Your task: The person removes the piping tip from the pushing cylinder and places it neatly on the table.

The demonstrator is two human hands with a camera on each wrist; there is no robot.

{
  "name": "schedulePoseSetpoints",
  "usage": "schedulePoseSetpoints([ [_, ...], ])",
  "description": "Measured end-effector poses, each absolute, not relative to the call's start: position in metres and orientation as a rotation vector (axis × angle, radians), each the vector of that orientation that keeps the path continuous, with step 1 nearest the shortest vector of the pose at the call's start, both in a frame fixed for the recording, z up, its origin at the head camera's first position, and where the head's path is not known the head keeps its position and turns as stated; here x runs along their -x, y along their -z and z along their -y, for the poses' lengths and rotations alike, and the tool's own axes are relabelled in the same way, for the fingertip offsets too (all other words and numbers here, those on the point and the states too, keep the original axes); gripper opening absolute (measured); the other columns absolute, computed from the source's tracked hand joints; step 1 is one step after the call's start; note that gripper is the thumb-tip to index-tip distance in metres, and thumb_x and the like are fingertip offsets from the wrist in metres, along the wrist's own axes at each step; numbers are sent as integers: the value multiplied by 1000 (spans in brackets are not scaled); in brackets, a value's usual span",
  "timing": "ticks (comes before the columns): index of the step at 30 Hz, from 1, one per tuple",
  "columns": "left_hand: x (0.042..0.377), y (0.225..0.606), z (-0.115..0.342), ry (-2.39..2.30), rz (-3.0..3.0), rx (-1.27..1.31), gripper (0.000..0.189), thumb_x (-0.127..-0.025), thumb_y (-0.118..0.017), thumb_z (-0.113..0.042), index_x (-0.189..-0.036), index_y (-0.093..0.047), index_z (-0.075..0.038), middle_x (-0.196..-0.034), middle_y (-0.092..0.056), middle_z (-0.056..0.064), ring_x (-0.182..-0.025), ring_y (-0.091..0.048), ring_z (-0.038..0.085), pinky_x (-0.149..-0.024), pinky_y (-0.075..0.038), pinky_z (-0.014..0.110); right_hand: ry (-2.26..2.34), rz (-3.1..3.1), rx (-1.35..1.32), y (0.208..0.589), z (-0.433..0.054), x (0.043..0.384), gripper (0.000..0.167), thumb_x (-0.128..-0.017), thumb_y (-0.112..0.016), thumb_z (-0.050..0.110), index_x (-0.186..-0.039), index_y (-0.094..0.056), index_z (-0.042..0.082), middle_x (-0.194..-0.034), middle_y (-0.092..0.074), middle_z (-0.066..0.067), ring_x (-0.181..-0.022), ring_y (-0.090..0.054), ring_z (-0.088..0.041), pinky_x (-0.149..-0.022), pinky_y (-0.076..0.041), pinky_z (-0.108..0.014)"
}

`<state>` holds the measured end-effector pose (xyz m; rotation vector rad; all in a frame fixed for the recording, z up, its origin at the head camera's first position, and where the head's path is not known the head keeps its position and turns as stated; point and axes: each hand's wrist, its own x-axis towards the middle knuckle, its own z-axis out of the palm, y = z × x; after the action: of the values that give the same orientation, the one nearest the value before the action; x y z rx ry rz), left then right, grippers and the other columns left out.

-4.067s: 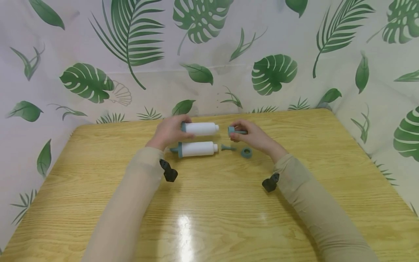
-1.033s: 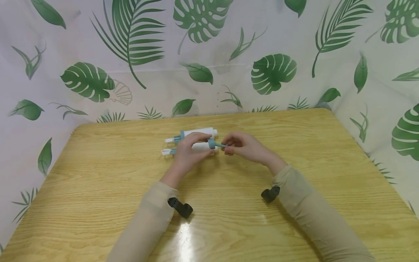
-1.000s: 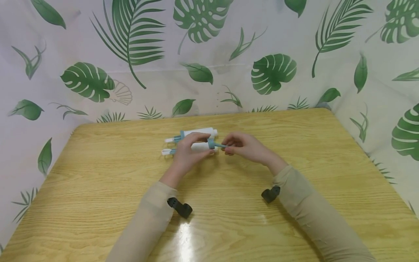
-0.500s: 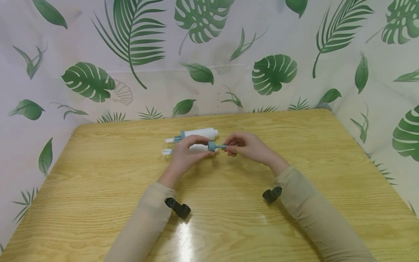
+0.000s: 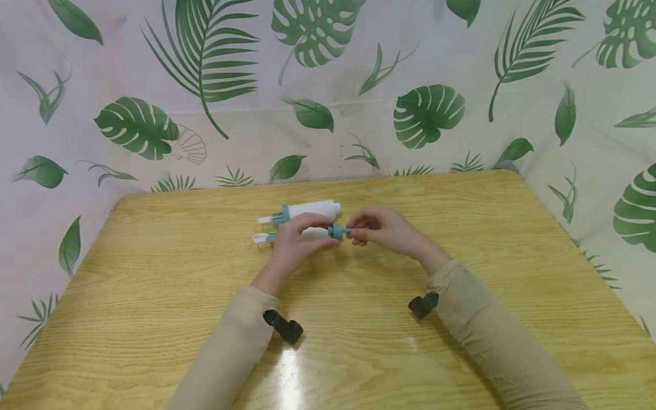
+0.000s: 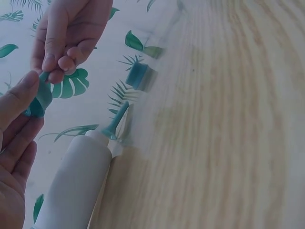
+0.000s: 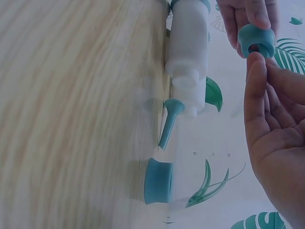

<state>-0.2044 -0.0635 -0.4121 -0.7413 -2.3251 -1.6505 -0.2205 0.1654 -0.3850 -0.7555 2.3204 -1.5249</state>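
My left hand (image 5: 293,245) holds a teal ring cap (image 5: 336,230) between thumb and fingers. My right hand (image 5: 384,230) pinches the thin teal nozzle stem (image 5: 349,230) that sticks out of the cap's right side. In the right wrist view the cap's hollow opening (image 7: 257,47) faces my right fingertips. Two white cylinders lie side by side behind my hands: the far one (image 5: 312,209) shows almost whole, while my left hand partly covers the near one (image 5: 314,233). Teal parts with white pull ends extend from their left ends.
On the wooden table (image 5: 328,353) lie a loose teal nozzle (image 7: 170,123) with a flared end and a second teal ring cap (image 7: 158,181), both in line with the cylinder. My right hand hides them in the head view. A leaf-patterned sheet (image 5: 359,102) hangs behind.
Earlier my left hand gripped the far cylinder; now it holds the cap, lower and further right. My right hand brought its cap and stem down-left. Lately the cap shifted slightly right, with less stem showing.
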Motion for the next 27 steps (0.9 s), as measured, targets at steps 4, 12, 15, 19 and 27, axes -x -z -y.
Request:
schedulePoseSetpoints([
  [4,204,413,62,1633,2352,726,34,-73,-83,-15,-104,-73,-6,-105,-70,2,-103,-62,15,-93,-46,31,1528,-2313,781,385,-164,220,12,-92,-63,5,-101,-63,-3,-92,-66,-21,-82,-65,-36,-74,-54,-50],
  [12,205,415,58,1667,2366,678,33,-73,-82,-13,-104,-74,-5,-104,-71,3,-101,-63,14,-91,-48,30,1549,-2279,794,385,-161,219,12,-92,-62,3,-102,-62,-4,-94,-65,-25,-80,-66,-26,-73,-55,-45],
  [15,205,415,57,1670,2361,657,34,-72,-83,-13,-104,-74,-4,-102,-72,5,-99,-65,14,-90,-49,34,1554,-2278,784,385,-161,219,11,-92,-61,3,-102,-61,-3,-94,-65,-25,-80,-66,-24,-74,-54,-48],
  [19,205,416,57,1625,2369,643,35,-71,-83,-14,-104,-74,-4,-100,-72,6,-95,-66,16,-88,-51,38,1551,-2280,766,385,-161,219,12,-93,-61,3,-103,-60,-3,-94,-65,-24,-80,-66,-24,-75,-53,-51],
  [27,206,418,55,1593,2352,641,33,-70,-83,-15,-101,-76,-5,-100,-72,5,-97,-66,16,-86,-52,35,1562,-2270,744,384,-159,220,23,-93,-59,0,-115,-59,-4,-95,-68,-17,-83,-66,-31,-75,-54,-47],
])
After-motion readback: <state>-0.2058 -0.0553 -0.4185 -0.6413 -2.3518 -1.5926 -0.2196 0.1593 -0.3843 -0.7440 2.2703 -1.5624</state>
